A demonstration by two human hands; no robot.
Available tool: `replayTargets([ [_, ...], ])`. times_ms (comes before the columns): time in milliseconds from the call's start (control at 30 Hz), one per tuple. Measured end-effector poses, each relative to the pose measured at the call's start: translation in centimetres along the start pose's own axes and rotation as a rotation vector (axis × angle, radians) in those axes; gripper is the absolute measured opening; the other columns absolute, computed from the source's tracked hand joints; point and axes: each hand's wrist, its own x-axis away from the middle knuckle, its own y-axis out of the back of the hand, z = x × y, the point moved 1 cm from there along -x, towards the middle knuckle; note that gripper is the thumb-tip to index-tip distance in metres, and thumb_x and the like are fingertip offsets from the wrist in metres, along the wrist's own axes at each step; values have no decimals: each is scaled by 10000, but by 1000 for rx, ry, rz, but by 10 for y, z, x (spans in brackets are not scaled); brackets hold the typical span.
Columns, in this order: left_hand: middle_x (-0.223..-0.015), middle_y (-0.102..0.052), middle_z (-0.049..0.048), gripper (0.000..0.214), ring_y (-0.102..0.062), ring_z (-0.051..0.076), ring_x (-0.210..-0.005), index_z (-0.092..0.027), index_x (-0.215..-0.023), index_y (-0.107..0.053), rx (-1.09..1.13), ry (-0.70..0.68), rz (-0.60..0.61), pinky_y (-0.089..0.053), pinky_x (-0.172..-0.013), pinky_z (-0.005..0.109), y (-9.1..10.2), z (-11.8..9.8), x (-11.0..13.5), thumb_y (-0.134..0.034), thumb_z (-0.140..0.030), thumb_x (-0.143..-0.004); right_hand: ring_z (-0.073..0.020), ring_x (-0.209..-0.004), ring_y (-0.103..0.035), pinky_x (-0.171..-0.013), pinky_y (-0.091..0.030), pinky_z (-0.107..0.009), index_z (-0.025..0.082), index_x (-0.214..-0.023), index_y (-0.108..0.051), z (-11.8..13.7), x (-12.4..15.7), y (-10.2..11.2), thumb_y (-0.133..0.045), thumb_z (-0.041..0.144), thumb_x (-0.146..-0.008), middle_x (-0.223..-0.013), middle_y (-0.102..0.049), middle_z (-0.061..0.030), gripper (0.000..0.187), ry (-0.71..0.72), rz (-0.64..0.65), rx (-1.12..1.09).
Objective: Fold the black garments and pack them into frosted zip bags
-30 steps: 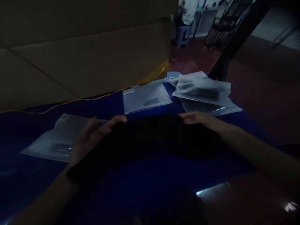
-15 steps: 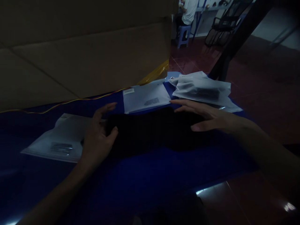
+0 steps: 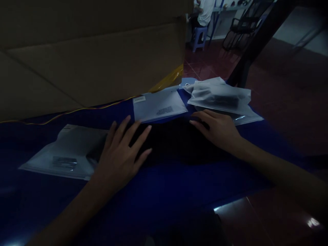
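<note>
A very dark black item [image 3: 169, 140], apparently folded cloth, lies across the blue tabletop [image 3: 164, 184]; its exact kind is lost in the gloom. My left hand [image 3: 123, 150] rests on its left end, palm down, fingers spread. At its upper right edge my right hand [image 3: 217, 130] has thumb and fingers bent together in a pinch on the black material. Left of my left hand is a frosted plastic bag [image 3: 74, 147] with a dark printed block, partly covered by that hand. Another flat frosted bag [image 3: 159, 106] lies just beyond the black item.
Several frosted bags [image 3: 217, 94] are piled at the back right. A large cardboard box [image 3: 97, 65] with yellow tape stands along the back left, a thin yellow-red wire [image 3: 61, 114] before it. Farther off, a person [image 3: 205, 13] sits on a blue stool [image 3: 200, 37] near a black chair [image 3: 241, 27].
My left hand has moved right and flattened onto the black item with fingers spread. My right hand has gone from stretched fingers to a bent pinch at its upper edge.
</note>
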Motion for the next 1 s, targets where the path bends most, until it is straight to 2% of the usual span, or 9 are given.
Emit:
replayTargets([
  [67, -1675, -337, 156, 592, -191, 435, -1579, -243, -1611, -378, 19, -39, 84, -230, -1221, 724, -4, -5, 2, -430, -470, -1067, -286, -1004, -690, -822, -550, -421, 150, -1296, -663, 5, 1, 3, -448, 463, -1074, -1119, -735, -120, 441, 14, 0, 2],
  [133, -1715, -260, 122, 620, -151, 429, -1591, -295, -1640, -302, 51, -50, 159, -240, -1214, 726, -9, -6, 4, -401, -515, -1069, -320, -1181, -634, -969, -521, -476, 141, -1398, -602, 12, 3, 8, -432, 485, -1072, -1251, -701, -152, 503, 61, 0, -9],
  [233, -1741, -181, 83, 643, -119, 416, -1599, -347, -1658, -209, 101, -55, 223, -203, -1228, 725, -15, -7, 7, -393, -528, -1070, -351, -1430, -467, -1165, -387, -555, 166, -1517, -495, 28, 10, 11, -484, 506, -1047, -1504, -561, -174, 579, 213, 23, -39],
  [367, -1746, -155, 65, 680, -81, 414, -1604, -362, -1665, -140, 130, -83, 240, -145, -1234, 735, -16, -12, 9, -401, -545, -1065, -333, -1598, -186, -1270, -192, -626, 254, -1620, -338, 43, 20, 0, -476, 477, -1064, -1709, -277, -118, 615, 497, 261, -72],
  [500, -1747, -144, 81, 697, -109, 433, -1596, -380, -1660, -162, 110, -18, 251, -179, -1218, 743, -16, -11, 11, -411, -598, -1046, -335, -1605, -125, -1265, -146, -677, 301, -1647, -251, 35, 22, -13, -432, 502, -1080, -1731, -184, -106, 628, 493, 414, -81],
  [667, -1731, -198, 131, 746, -191, 434, -1581, -359, -1659, -200, 85, 49, 242, -247, -1211, 716, -16, -5, 12, -414, -672, -1016, -318, -1602, -149, -1278, -179, -628, 286, -1638, -293, 21, 14, -11, -423, 483, -1087, -1726, -214, -111, 599, 467, 410, -81],
  [767, -1728, -212, 131, 737, -202, 428, -1580, -359, -1658, -204, 75, 60, 230, -251, -1209, 715, -17, -2, 12, -400, -672, -1020, -326, -1566, -288, -1256, -278, -599, 203, -1587, -415, 16, 9, -6, -396, 389, -1100, -1660, -382, -140, 522, 428, 338, -24],
  [867, -1733, -201, 115, 743, -175, 440, -1584, -364, -1658, -203, 79, 69, 231, -240, -1208, 727, -18, 0, 12, -412, -673, -1015, -364, -1427, -469, -1149, -422, -589, 142, -1490, -541, 11, 5, 0, -430, 343, -1075, -1512, -557, -171, 475, 322, 224, 73],
  [1000, -1738, -187, 106, 750, -133, 457, -1587, -368, -1658, -199, 83, 80, 237, -217, -1207, 743, -17, 3, 13, -428, -670, -1011, -393, -1227, -565, -1024, -479, -589, 131, -1299, -677, 3, 1, 13, -476, 481, -1031, -1312, -641, -188, 484, 165, 133, 167],
])
